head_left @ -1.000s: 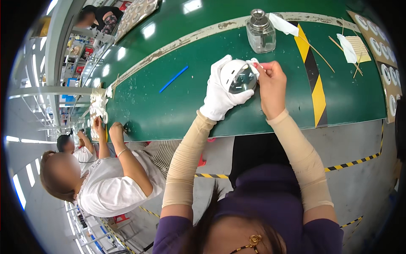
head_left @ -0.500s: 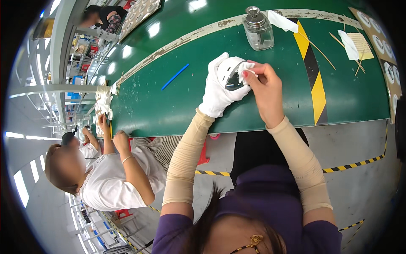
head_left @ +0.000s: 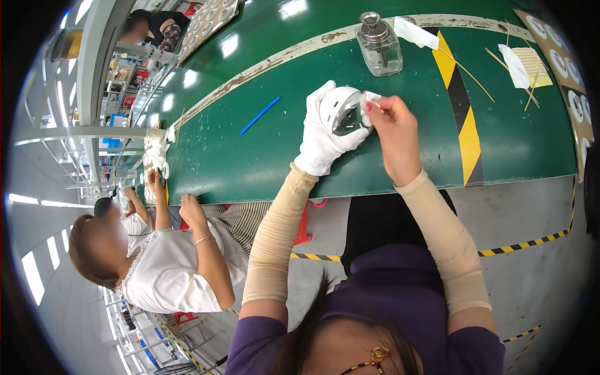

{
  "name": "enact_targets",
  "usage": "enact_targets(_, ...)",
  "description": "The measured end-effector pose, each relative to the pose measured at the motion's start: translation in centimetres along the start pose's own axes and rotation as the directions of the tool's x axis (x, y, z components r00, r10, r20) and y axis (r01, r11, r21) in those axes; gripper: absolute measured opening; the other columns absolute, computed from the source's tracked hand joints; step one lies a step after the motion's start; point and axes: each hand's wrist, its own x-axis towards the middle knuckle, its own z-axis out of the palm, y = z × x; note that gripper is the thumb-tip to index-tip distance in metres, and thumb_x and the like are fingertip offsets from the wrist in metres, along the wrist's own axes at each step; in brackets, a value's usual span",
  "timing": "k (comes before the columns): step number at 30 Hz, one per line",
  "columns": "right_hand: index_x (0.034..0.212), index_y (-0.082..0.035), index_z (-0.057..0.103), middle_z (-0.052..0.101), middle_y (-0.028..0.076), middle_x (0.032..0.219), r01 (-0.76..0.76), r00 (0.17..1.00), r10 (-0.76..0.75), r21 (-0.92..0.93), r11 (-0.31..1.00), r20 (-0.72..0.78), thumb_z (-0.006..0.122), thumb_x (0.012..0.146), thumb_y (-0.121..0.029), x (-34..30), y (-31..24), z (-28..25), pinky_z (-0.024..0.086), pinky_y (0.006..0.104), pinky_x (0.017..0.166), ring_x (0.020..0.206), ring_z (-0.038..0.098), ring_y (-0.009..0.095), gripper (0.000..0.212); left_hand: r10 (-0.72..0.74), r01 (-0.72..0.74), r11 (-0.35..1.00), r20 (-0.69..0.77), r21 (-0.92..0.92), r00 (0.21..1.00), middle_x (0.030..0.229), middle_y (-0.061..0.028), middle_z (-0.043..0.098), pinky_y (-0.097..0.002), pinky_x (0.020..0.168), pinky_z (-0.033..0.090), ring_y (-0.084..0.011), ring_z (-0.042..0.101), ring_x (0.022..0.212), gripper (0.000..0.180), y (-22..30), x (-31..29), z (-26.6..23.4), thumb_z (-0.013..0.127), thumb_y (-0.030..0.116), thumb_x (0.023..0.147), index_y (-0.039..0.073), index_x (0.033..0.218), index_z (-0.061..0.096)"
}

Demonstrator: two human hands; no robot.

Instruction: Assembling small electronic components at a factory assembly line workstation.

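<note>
A round white housing with a dark, glossy clear dome (head_left: pixel 345 120) is held above the green table. Wrapped round its left side is my left hand (head_left: pixel 320 140), in a white glove. My bare right hand (head_left: pixel 397 134) pinches a small white cloth (head_left: pixel 369 100) between thumb and fingers at the dome's right edge. Part of the cloth is hidden by the fingers. Beyond my hands stands a clear glass bottle (head_left: pixel 380 53) with a metal top.
On the green table (head_left: pixel 250 165) lie a blue stick (head_left: pixel 259 115), a white cloth (head_left: pixel 415 32), wooden sticks (head_left: pixel 467 74) and a yellow pad (head_left: pixel 534 65). Striped tape (head_left: pixel 462 112) crosses it. Trays of white rings (head_left: pixel 578 112) line the right edge. A co-worker (head_left: pixel 175 269) sits at left.
My right hand has shifted the cloth toward the dome's right edge, baring more of the dark dome. The co-worker's near hand has moved slightly right.
</note>
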Motion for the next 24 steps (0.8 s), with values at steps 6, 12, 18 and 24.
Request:
enact_targets(6, 0.090, 0.000, 0.056, 0.064, 0.006, 0.090, 0.123, 0.992, -0.128, -0.222, 0.967, -0.008, 0.066, 0.088, -0.008, 1.2, 0.2, 0.1, 0.043, 0.0204, 0.068, 0.077, 0.053, 0.004, 0.013, -0.009, 0.009, 0.999, -0.012, -0.039, 1.000, 0.124, -0.0123, 0.052, -0.0341, 0.099, 0.043, -0.0206, 0.052, 0.114, 0.102, 0.2, -0.1, -0.1, 0.090, 0.018, 0.059, 0.002, 0.137, 0.025)
enact_targets(12, 0.089, 0.001, 0.056, 0.063, 0.003, 0.086, 0.040, 0.994, -0.054, -0.148, 0.988, -0.091, 0.062, 0.091, -0.006, 1.9, 0.7, -0.1, 0.043, 0.0195, 0.063, 0.073, 0.053, 0.004, 0.009, 0.011, -0.010, 1.000, 0.056, -0.011, 0.998, 0.125, -0.0118, 0.051, -0.0343, 0.101, 0.042, -0.0202, 0.051, 0.117, 0.102, -0.6, 0.2, -1.0, 0.090, 0.020, 0.059, 0.002, 0.137, 0.027)
enact_targets(18, 0.113, 0.002, 0.060, 0.060, 0.003, 0.098, 0.197, 0.979, -0.162, -0.396, 0.897, 0.120, 0.060, 0.090, -0.001, -1.0, -0.8, -1.3, 0.047, 0.0201, 0.076, 0.086, 0.057, 0.008, 0.023, -0.047, 0.057, 0.997, 0.178, -0.050, 0.983, 0.126, -0.0108, 0.050, -0.0338, 0.101, 0.042, -0.0197, 0.050, 0.117, 0.102, 0.3, 0.9, -2.0, 0.089, 0.019, 0.059, 0.002, 0.138, 0.027)
enact_targets(24, 0.107, 0.000, 0.061, 0.053, 0.006, 0.103, 0.400, 0.914, -0.372, -0.495, 0.771, 0.160, 0.063, 0.086, 0.002, -2.3, -0.9, -0.1, 0.046, 0.0205, 0.066, 0.081, 0.055, 0.011, 0.021, 0.039, -0.046, 0.998, 0.146, 0.044, 0.989, 0.125, -0.0093, 0.051, -0.0318, 0.101, 0.041, -0.0173, 0.051, 0.116, 0.098, -0.2, 0.6, -1.7, 0.088, 0.023, 0.063, 0.001, 0.136, 0.027)
